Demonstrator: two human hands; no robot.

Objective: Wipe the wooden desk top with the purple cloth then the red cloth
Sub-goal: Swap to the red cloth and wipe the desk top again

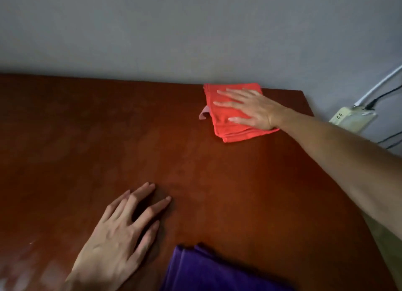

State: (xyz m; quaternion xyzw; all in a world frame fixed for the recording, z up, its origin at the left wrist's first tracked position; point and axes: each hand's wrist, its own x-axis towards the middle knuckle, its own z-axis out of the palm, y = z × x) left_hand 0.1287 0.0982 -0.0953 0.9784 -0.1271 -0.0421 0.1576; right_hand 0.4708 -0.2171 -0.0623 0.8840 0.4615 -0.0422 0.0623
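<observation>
Right hand (252, 108) lies flat on the red cloth (230, 125), fingers straight and spread, palm pressing down; nothing pinched or curled. Arm reaches in from the right edge of view. The red cloth is folded, several layers showing at its near edge, and sits at the far right corner of the desk (108, 138), close to the back edge by the wall (174, 29). A small pale tag (204, 113) sticks out from the cloth's left side.

Left hand (117, 238) rests on bare wood near the front, fingers extended and slightly spread, holding nothing.

Purple cloth (208, 271) lies folded at the near edge of the desk, just right of the left hand, not touched by it; partly cut off by the frame bottom.

Desk surface reddish-brown, faint smears on the left part. Off the desk's right corner: a pale power strip (350, 120) with cables (380, 90) running up the wall.
</observation>
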